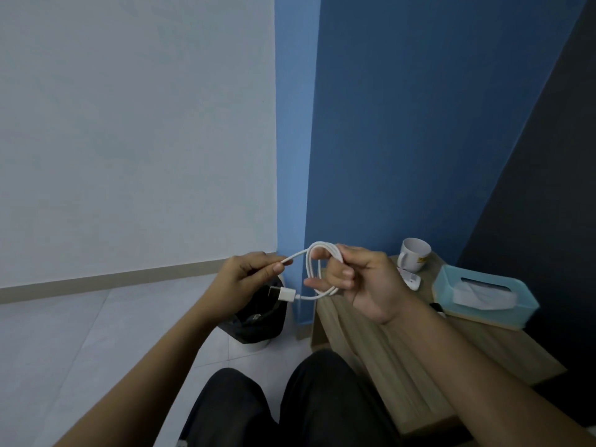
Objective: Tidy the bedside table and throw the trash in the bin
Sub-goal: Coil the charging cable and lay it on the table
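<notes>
Above bin (258,321), half hidden: both hands' fingers (277,267) pinch white cable (311,269); right hand (361,282) holds coil.

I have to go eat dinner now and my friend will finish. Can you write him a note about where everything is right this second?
Left hand: pinching one end of the white cable.
Right hand: holding the cable's coils, looped around its fingers, USB plug dangling below.
On the bedside table: a white mug, a blue tissue box, and a small white item beside the mug that I cannot identify.
Bin: on the floor left of the table, lined with a black bag.
Done: cable mostly coiled.
Left: finish the coil, set it down neatly, then bin any trash on the table.
</notes>
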